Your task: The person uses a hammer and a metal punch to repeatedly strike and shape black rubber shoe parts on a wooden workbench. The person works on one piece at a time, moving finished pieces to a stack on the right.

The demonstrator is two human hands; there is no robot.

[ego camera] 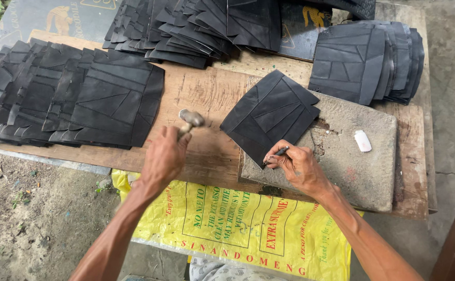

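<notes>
My left hand (166, 156) grips the handle of a small hammer (190, 119), its metal head raised over the wooden table (206, 93). My right hand (296, 164) pinches a thin dark punch tool (278, 152) with its tip against the near corner of a black patchwork rubber square (269, 114). That square lies tilted like a diamond, partly on a grey stone slab (362, 171) and partly on the wood.
Overlapping rows of similar black squares lie at the left (71, 93), at the top (196, 26) and at the upper right (368, 60). A small white piece (362, 140) rests on the slab. A yellow printed sack (238, 224) hangs over the near edge. Bare ground lies to the left.
</notes>
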